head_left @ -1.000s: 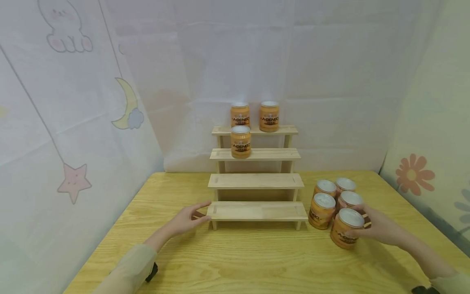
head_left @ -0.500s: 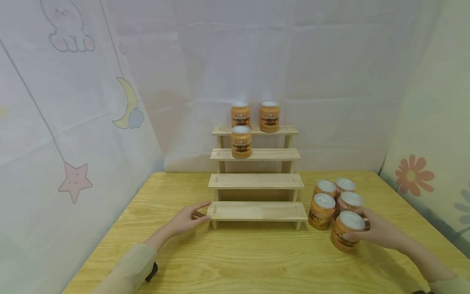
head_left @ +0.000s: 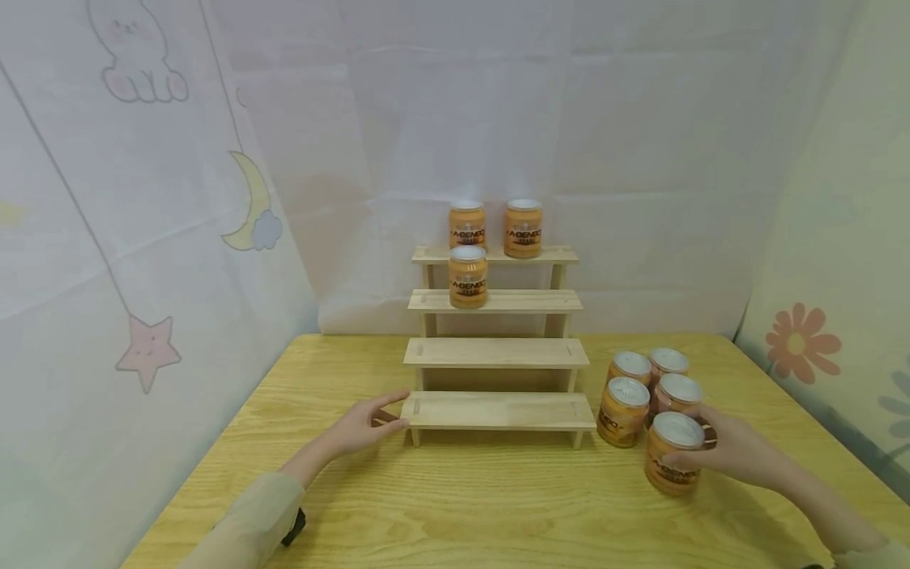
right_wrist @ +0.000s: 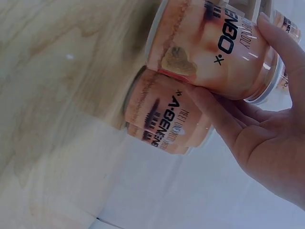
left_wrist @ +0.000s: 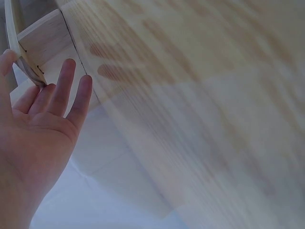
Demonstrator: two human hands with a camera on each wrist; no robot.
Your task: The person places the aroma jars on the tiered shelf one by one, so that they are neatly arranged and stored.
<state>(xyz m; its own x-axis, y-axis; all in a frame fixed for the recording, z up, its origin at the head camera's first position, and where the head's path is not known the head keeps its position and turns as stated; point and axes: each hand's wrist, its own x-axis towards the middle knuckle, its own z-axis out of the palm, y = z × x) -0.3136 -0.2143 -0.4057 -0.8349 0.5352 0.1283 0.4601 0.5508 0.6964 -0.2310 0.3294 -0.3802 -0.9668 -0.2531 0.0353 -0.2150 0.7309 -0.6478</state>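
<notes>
In the head view my right hand (head_left: 739, 449) grips an orange can (head_left: 672, 466) with a silver lid, thumb across the front and fingers round the far side. The right wrist view shows the same can (right_wrist: 214, 52) beside another labelled can (right_wrist: 164, 112). Several similar cans (head_left: 622, 415) stand just behind it. My left hand (head_left: 361, 427) pinches the left end of the lowest board of a four-step wooden stand (head_left: 498, 409). Up close in the left wrist view, thumb and fingertips meet the board's end (left_wrist: 29, 64), with two other fingers extended.
Two orange cans (head_left: 523, 231) stand on the stand's top board and one can (head_left: 468, 278) on the board below. The wooden table (head_left: 455, 506) is bordered by pale printed sheets (head_left: 626, 158) at the back and sides.
The can in my right hand has shifted slightly toward the front and stands straighter, a little farther from the cans behind. My left hand keeps its hold on the stand.
</notes>
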